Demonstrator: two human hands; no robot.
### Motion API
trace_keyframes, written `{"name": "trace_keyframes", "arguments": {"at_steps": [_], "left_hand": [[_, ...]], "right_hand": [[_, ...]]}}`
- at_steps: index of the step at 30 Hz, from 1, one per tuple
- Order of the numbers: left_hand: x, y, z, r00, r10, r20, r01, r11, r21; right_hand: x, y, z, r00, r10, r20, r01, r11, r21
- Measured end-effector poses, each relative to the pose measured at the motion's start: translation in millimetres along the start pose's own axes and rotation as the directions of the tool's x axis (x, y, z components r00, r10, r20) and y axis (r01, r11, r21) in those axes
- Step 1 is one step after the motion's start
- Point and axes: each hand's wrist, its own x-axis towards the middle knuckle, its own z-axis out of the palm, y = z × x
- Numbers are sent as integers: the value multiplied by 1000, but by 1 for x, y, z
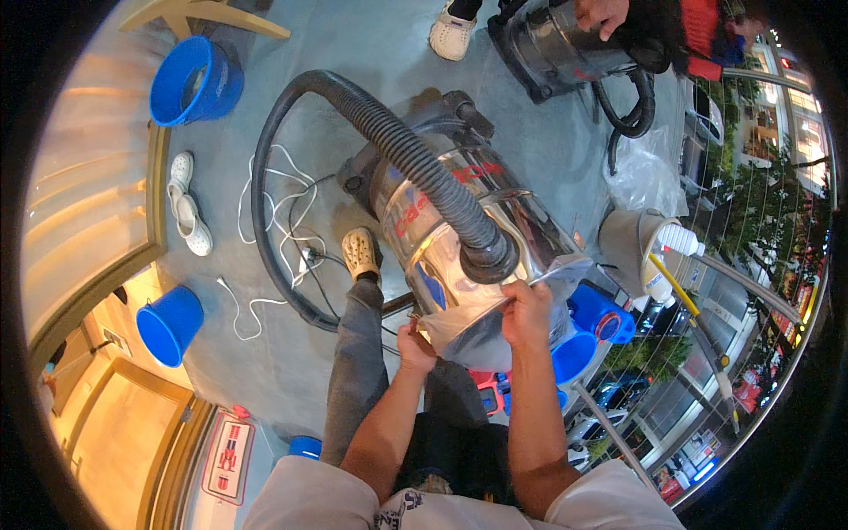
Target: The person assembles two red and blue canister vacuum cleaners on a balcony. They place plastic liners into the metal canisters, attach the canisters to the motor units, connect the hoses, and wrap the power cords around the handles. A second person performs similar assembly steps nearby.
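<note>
A shiny metal drum vacuum cleaner (424, 256) lies tilted in front of me, its open end toward my body. A thick black ribbed hose (389, 132) is plugged into its side and loops out to the left. Thin see-through plastic (473, 340), like a bag, is spread over the drum's near end. My left hand (417, 346) is closed on the plastic at the left of the rim. On the right, just below the hose joint, my right hand (526, 314) pinches the plastic's edge. The inside of the drum is hidden.
White and black cables (296, 212) lie left of the drum. Blue buckets (196, 84) and white clogs (187, 208) stand farther left. Another person's hand (602, 16) rests on a second vacuum (556, 49). A grey bucket (632, 243) with bottles stands by the wire railing.
</note>
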Motion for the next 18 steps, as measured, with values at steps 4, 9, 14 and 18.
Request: {"name": "trace_keyframes", "arguments": {"at_steps": [4, 9, 14, 18], "left_hand": [[19, -1, 0, 984, -9, -178, 33, 991, 129], [41, -18, 0, 989, -46, -144, 90, 944, 316], [63, -25, 1, 990, -67, -127, 113, 910, 400], [78, -29, 2, 989, -80, -127, 130, 881, 454]], "right_hand": [[-10, -15, -21, 998, -44, 49, 39, 995, 92], [-27, -30, -54, 996, -72, 61, 64, 989, 135], [-25, -35, -76, 989, -93, 119, 82, 992, 98], [-20, -34, -84, 985, -89, 149, 75, 992, 97]]}}
